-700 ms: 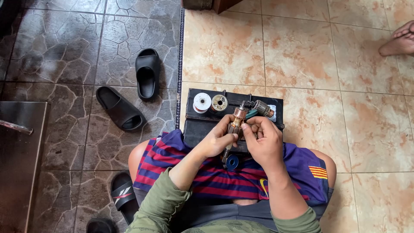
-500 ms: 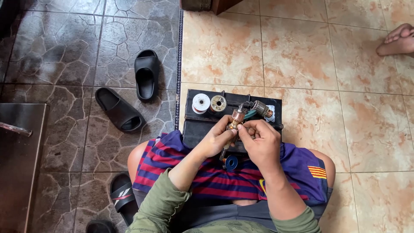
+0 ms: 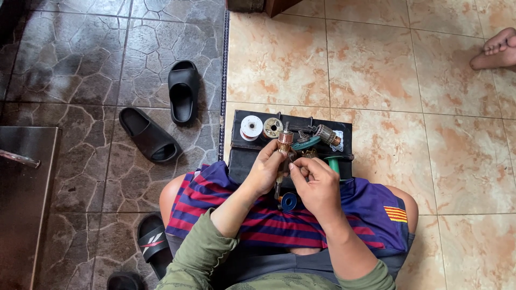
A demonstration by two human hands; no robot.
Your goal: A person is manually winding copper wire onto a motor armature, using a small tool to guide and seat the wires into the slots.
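I sit on the floor with a black box (image 3: 236, 156) in front of my knees. My left hand (image 3: 264, 171) grips a small motor armature (image 3: 284, 140) with a copper end, held upright over the box. My right hand (image 3: 317, 185) pinches something thin at the armature's side, too small to make out. On the box lie a white wire spool (image 3: 251, 128), a second pale spool (image 3: 272, 127), another armature (image 3: 325, 134), a teal tool (image 3: 306, 143) and a green-handled tool (image 3: 335, 165). A blue roll (image 3: 288, 201) rests on my lap.
Two black slides (image 3: 183, 91) (image 3: 148, 134) lie on the dark stone floor to the left, and two more sit by my left leg (image 3: 153, 241) (image 3: 124, 281). A dark metal surface (image 3: 24, 204) stands at far left. Another person's bare foot (image 3: 497, 51) shows at top right.
My hands stay on the armature; they have shifted slightly, with the right fingers working at its side. Nothing else has moved.
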